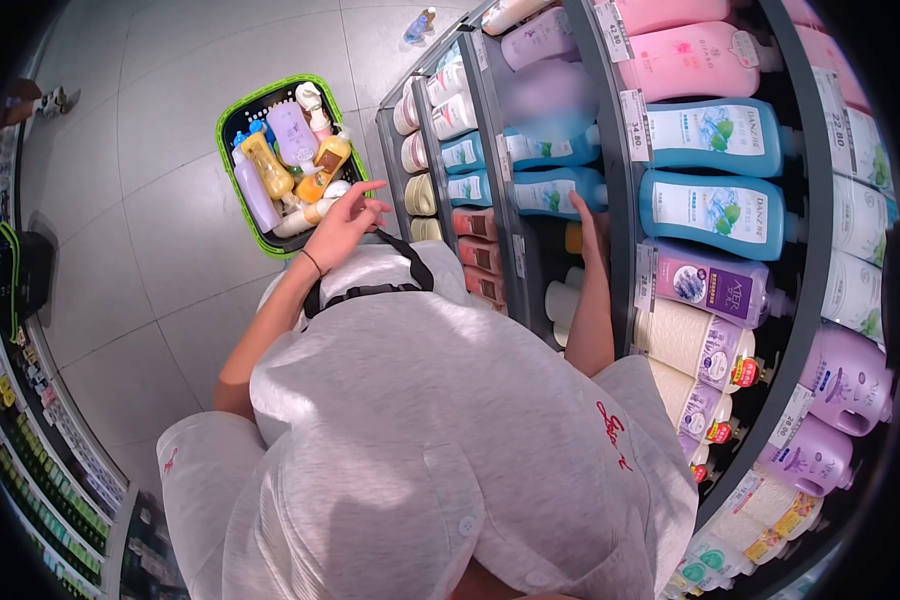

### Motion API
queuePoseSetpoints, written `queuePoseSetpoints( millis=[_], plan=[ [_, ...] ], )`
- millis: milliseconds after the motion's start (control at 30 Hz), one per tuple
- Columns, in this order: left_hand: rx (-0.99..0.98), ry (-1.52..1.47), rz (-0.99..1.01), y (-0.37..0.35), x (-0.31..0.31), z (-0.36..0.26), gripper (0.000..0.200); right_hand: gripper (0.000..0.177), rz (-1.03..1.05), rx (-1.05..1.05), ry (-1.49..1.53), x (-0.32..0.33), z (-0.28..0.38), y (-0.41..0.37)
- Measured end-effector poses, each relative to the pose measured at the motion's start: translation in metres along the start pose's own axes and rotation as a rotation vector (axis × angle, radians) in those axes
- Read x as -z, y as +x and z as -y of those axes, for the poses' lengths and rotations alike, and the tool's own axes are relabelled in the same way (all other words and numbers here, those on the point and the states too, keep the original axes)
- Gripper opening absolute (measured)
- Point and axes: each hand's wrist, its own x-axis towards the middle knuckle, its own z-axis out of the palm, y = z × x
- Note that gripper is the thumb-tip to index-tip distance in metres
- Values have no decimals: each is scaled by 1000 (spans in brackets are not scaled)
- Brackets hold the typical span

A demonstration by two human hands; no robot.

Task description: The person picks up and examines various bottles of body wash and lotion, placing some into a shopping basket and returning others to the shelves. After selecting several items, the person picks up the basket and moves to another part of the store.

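My left hand [344,222] hovers with fingers spread just over the near right corner of a green-rimmed basket [226,150] on the floor, holding nothing. The basket holds several bottles, among them a purple one [291,132] and a yellow one [267,166]. My right hand [589,226] reaches into the grey shelf unit [618,200], and its fingertips lie against the end of a teal-blue bottle [545,190] lying on its side. Whether that hand grips the bottle is unclear.
The shelves on the right carry blue [715,210], pink [685,62], purple [840,380] and cream [692,345] bottles with price tags. A second shelf rack [40,440] runs along the left edge. Grey floor tiles [160,240] lie between the two.
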Motion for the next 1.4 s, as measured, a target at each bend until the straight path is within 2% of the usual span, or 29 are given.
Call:
queuePoseSetpoints(
  millis=[200, 267, 400, 467, 500, 567, 600, 667, 700, 767, 800, 867, 900, 967, 1000, 1067, 1100, 1200, 1267, 1400],
  plan=[
    [21, -7, -30, -3, 9, 3, 35, 79, -33, 71, 39, -2, -14, 6],
    [32, -10, -40, -4, 17, 12, 35, 80, -82, 28, 283, -10, 1, -6],
    [137, 17, -143, -12, 50, 43, 36, 76, -106, 4, 412, -19, -8, -15],
    [182, 26, -193, -28, 71, 62, 36, 67, -232, -68, 522, -23, -4, -33],
    [230, 38, -252, -35, 82, 71, 37, 67, -224, -74, 526, -19, -16, -35],
    [298, 38, -364, -48, 107, 94, 37, 57, -273, 25, 462, -14, -49, -35],
    [303, 37, -370, -57, 120, 116, 37, 57, -266, 20, 461, -19, -50, -46],
    [445, 89, -426, -77, 152, 166, 39, 45, -453, 23, 460, -35, -53, -68],
    [455, 87, -434, -89, 164, 187, 39, 45, -443, 15, 457, -45, -50, -81],
    [631, 90, -587, -117, 178, 227, 32, 33, -305, -121, 389, -63, -39, -114],
    [652, 89, -580, -132, 185, 250, 32, 33, -198, -143, 353, -69, -49, -127],
    [817, 201, -596, -150, 199, 282, 30, 32, 4, -212, 266, -85, -55, -156],
    [824, 200, -595, -152, 200, 282, 30, 32, 5, -218, 263, -92, -61, -166],
    [831, 257, -563, -160, 197, 273, 30, 31, 220, -340, 197, -102, -77, -191],
    [841, 265, -559, -160, 196, 265, 30, 30, 257, -406, 172, -105, -83, -203],
    [740, 412, -471, -150, 192, 248, 33, 30, 372, -475, 91, -109, -90, -217],
    [739, 415, -480, -145, 189, 245, 33, 29, 393, -425, 71, -112, -95, -219],
    [661, 552, -515, -135, 186, 235, 35, 28, 421, -478, 65, -116, -106, -203],
    [615, 472, -550, -133, 183, 238, 33, 27, 456, -455, 96, -123, -114, -177],
    [673, 424, -644, -135, 170, 235, 33, 29, 626, -403, 93, -152, -126, -103]
  ],
)
